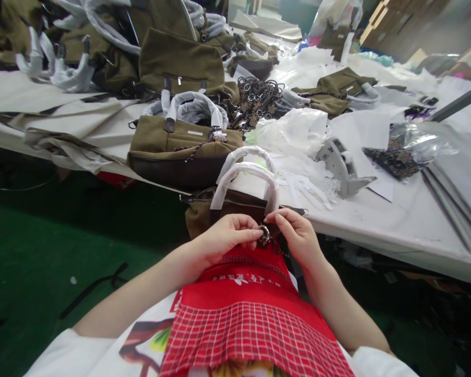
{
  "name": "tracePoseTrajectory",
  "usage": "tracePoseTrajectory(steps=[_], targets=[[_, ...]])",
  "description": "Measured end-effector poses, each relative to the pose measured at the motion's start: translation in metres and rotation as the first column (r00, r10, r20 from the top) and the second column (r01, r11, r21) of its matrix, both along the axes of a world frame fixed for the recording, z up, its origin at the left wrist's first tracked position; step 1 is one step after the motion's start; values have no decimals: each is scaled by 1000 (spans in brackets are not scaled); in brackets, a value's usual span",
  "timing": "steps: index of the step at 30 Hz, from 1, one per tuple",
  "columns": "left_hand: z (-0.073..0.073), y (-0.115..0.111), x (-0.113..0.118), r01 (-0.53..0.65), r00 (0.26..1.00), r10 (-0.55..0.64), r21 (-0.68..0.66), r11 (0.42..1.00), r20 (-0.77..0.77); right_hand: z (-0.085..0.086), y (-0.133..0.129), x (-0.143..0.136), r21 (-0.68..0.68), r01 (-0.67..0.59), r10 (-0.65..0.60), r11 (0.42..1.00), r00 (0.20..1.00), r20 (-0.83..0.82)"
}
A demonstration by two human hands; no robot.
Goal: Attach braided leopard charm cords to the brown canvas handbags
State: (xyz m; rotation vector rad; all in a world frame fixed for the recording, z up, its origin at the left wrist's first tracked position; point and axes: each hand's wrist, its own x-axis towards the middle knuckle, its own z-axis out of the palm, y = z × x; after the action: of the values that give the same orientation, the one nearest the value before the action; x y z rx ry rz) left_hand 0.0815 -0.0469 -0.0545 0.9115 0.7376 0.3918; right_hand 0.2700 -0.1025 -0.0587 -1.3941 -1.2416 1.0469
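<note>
An olive handbag [198, 217] with two white-wrapped handles [275, 191] is in front of my body, at the table's edge. My left hand [239, 231] pinches a silver metal ring [264, 235] between thumb and fingers, in front of the bag. Beside it, at the foot of the right end of the front handle, my right hand [295, 230] is closed in a pinch. Whatever its fingertips grip is too small to make out. A dark cord hangs below the ring, partly hidden by the fingers and the red apron [255, 283].
A second olive handbag [160, 141] stands on the white-covered table [377, 222] just behind. Several more bags [180, 57] are piled at the back left. Patterned cords with rings [255, 99] lie mid-table. To the right are a grey tape dispenser [337, 165] and metal bars [451, 204].
</note>
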Motion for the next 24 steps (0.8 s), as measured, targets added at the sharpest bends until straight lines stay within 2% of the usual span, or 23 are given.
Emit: tracePoseTrajectory(steps=[3, 8, 10, 12, 14, 16, 18, 19, 21, 24], targets=[[2, -2, -1, -134, 990, 135, -24, 991, 41, 5, -4, -2, 201, 58, -92, 978, 982, 164], [-1, -6, 3, -280, 959, 280, 8, 960, 41, 7, -11, -20, 217, -2, -59, 976, 960, 274], [-1, -8, 4, -280, 960, 279, 65, 958, 26, 5, -11, -25, 238, 34, -107, 971, 948, 301], [0, -9, 2, -241, 968, 249, 193, 951, -20, 4, -10, -26, 217, 47, -109, 975, 954, 280], [3, -8, -2, -185, 962, 250, 416, 890, -107, 4, -8, -23, 156, 22, -58, 988, 972, 229], [9, -6, -8, -110, 946, 277, 633, 766, -170, 5, -7, -20, 81, -18, 4, 997, 986, 167], [14, -2, -12, -36, 945, 266, 748, 663, -190, 6, -6, -16, -4, -68, 68, 998, 993, 95], [15, 0, -14, -12, 951, 243, 766, 643, -190, 6, -5, -15, -39, -94, 96, 995, 994, 51], [17, 3, -14, 17, 964, 188, 751, 660, -187, 6, -4, -14, -89, -134, 130, 987, 990, -47], [17, 4, -12, 5, 980, 122, 636, 772, -156, 6, -2, -14, -88, -187, 172, 979, 974, -148]])
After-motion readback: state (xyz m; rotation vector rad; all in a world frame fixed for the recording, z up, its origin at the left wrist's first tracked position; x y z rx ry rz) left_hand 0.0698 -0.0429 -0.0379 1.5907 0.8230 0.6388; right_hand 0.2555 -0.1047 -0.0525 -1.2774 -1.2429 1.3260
